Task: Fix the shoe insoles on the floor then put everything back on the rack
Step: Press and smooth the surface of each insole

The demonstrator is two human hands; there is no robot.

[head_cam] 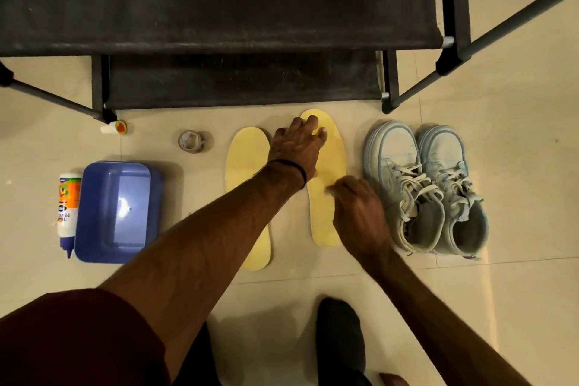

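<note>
Two pale yellow insoles lie flat on the tiled floor. My left hand (297,144) rests on the toe end of the right insole (326,197), fingers spread and pressing on it. My right hand (357,213) lies over the same insole's heel half, fingers curled against its surface. The left insole (247,166) lies beside it, partly under my left forearm. A pair of light blue sneakers (426,191) stands to the right of the insoles. The black shoe rack (219,25) stands just beyond them.
A blue plastic tub (116,210) sits at the left with a glue bottle (67,210) lying beside it. A tape roll (191,141) and a small glue tube (116,128) lie near the rack's legs. My dark-socked foot (340,338) is below.
</note>
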